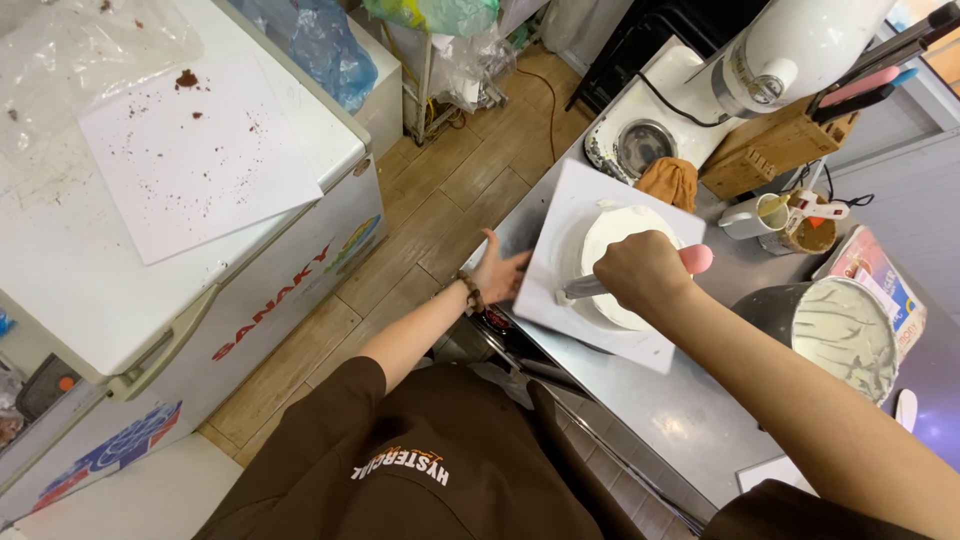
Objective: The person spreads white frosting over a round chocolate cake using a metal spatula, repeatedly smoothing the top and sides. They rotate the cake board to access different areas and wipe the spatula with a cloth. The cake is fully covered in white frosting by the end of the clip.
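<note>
A round cake (612, 232) covered in white cream sits on a square white board (570, 195) on a steel counter (650, 410). My right hand (642, 270) is closed around a spatula with a pink handle (696, 259); its metal blade (580, 288) lies against the cake's near side with cream on the tip. My left hand (497, 270), fingers spread, touches the board's left edge. A beaded bracelet is on that wrist.
A steel bowl of white cream (842, 335) stands to the right of the cake. Behind are a white stand mixer (790, 50), a wooden knife block (775, 145), a brown cloth (670, 182) and cups. A white chest freezer (180, 270) with paper on top stands at left across a wood floor.
</note>
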